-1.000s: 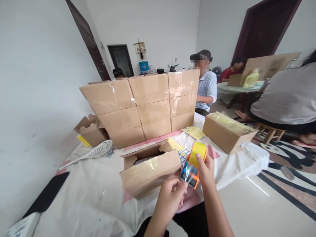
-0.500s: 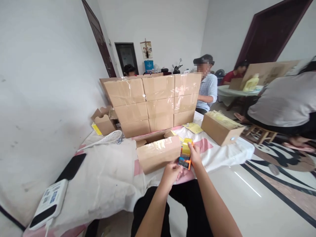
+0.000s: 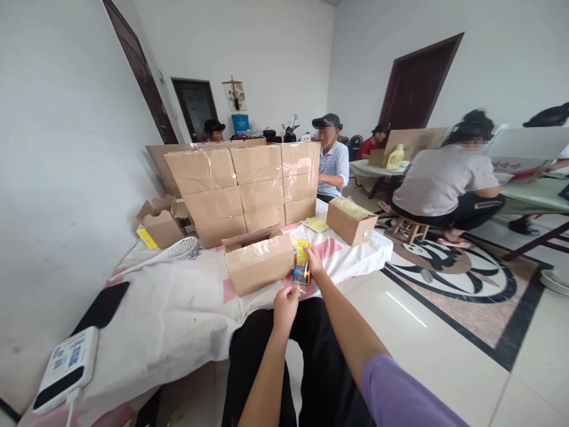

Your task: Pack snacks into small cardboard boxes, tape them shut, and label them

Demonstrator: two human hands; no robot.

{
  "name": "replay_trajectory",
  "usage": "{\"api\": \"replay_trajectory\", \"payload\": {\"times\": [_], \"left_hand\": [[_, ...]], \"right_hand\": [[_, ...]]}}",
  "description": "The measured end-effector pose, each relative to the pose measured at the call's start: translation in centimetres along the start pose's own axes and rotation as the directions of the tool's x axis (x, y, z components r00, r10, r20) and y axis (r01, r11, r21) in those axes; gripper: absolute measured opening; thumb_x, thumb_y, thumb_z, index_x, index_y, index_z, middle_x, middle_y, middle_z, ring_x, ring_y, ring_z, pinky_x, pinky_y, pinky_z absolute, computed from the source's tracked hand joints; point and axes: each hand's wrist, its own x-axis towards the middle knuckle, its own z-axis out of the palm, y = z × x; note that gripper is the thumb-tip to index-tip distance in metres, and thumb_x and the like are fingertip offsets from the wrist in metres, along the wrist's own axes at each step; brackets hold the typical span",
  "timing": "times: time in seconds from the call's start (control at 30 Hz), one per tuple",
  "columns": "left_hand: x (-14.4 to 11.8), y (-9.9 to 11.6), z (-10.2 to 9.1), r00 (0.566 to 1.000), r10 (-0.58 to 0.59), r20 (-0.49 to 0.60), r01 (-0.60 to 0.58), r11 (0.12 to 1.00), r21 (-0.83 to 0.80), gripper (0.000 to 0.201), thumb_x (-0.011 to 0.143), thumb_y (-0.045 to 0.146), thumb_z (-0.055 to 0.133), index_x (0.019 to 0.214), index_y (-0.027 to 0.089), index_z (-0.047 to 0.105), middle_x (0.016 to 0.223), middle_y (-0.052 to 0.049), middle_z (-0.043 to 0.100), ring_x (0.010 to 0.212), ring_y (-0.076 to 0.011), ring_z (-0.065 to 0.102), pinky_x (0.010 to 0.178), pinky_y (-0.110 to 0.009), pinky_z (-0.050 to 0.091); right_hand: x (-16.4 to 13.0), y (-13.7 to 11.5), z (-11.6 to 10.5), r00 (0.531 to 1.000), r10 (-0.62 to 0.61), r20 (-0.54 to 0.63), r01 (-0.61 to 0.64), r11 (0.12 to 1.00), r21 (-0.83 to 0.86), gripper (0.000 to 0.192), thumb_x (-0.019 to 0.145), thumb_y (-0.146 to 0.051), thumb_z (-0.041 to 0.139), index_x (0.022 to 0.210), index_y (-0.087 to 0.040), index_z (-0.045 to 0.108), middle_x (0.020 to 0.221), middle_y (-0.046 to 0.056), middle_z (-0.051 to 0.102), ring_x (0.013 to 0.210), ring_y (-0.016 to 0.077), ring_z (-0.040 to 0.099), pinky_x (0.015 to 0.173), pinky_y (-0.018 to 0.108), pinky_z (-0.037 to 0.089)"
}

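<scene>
R hand: (image 3: 315,265) arm runs out from lower right, purple sleeve at upper arm, forearm stretched fwd over the lap; fingers wrapped round the tape dispenser (image 3: 301,268), gripping it from its right side.
L hand: (image 3: 285,301) forearm comes up from bottom centre, wrist bent slightly; thumb + forefinger pinched on the clear tape end (image 3: 297,289), other fingers curled in.
Dispenser: orange/blue body w/ yellow roll, just right of the open carton (image 3: 259,268), touching or nearly touching its right end – can't tell which. Long axis runs roughly away from the person, roll end far, cutter end near, tilted down toward L hand.
Tape end: short clear strip pulled from the near end of the dispenser toward L hand, below carton's right corner.
Open carton: brown, flaps up at the back, front face shiny w/ tape; sits on the white-covered table (image 3: 178,314), near its front edge.
Behind carton: stack of sealed cartons (image 3: 242,187), 3 high, 3 wide.
Right of carton: single carton (image 3: 351,220) w/ yellow sheet on top; yellow card (image 3: 315,224) between it and the stack.
Left of carton: white plastic swatter (image 3: 162,256); further left small open box (image 3: 160,225); black phone (image 3: 102,307) and white power bank (image 3: 66,367) toward near-left table corner.
Beyond stack: other people seated, backs or sides turned.
</scene>
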Motion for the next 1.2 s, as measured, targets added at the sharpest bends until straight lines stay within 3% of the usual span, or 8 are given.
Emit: {"api": "replay_trajectory", "payload": {"times": [0.4,0.73,0.93,1.2], "left_hand": [[-1.4,0.3,0.3,0.995,0.086,-0.054,-0.079,0.990,0.115,0.038,0.087,0.049,0.047,0.060,0.022,0.051,0.059,0.001,0.052,0.063,-0.0165,0.049,0.062,-0.027,0.034],[-2.0,0.4,0.5,0.993,0.103,-0.059,-0.095,0.986,0.136,0.041,0.086,0.055,0.045,0.060,0.023,0.047,0.057,0.002,0.045,0.060,-0.0169,0.044,0.060,-0.028,0.031],[-2.7,0.7,0.5,0.989,0.125,-0.074,-0.112,0.981,0.155,0.043,0.087,0.056,0.043,0.060,0.023,0.043,0.057,0.002,0.043,0.061,-0.0171,0.043,0.060,-0.028,0.031],[-3.3,0.5,0.4,0.989,0.127,-0.075,-0.112,0.977,0.183,0.044,0.086,0.058,0.044,0.061,0.023,0.049,0.054,0.002,0.041,0.057,-0.0168,0.041,0.057,-0.028,0.031]], "right_hand": [[-0.7,-0.1,-0.2,0.997,0.072,-0.008,-0.072,0.996,0.060,0.046,0.070,-0.062,0.070,0.083,-0.018,0.065,0.078,0.004,0.070,0.069,0.0185,0.066,0.062,0.028,0.052],[-1.0,-0.8,-0.1,0.996,0.032,-0.081,-0.030,0.999,0.026,0.046,0.072,-0.065,0.068,0.076,-0.019,0.065,0.073,0.001,0.066,0.069,0.0168,0.062,0.062,0.028,0.050],[-1.5,-0.8,-0.1,0.995,0.042,-0.094,-0.041,0.999,0.015,0.050,0.076,-0.070,0.063,0.082,-0.021,0.067,0.070,0.001,0.064,0.070,0.0172,0.062,0.061,0.028,0.050],[-1.4,-1.6,0.0,0.992,0.067,-0.110,-0.067,0.998,0.007,0.052,0.076,-0.073,0.060,0.078,-0.022,0.065,0.074,0.002,0.063,0.077,0.0200,0.062,0.069,0.031,0.049]]}}
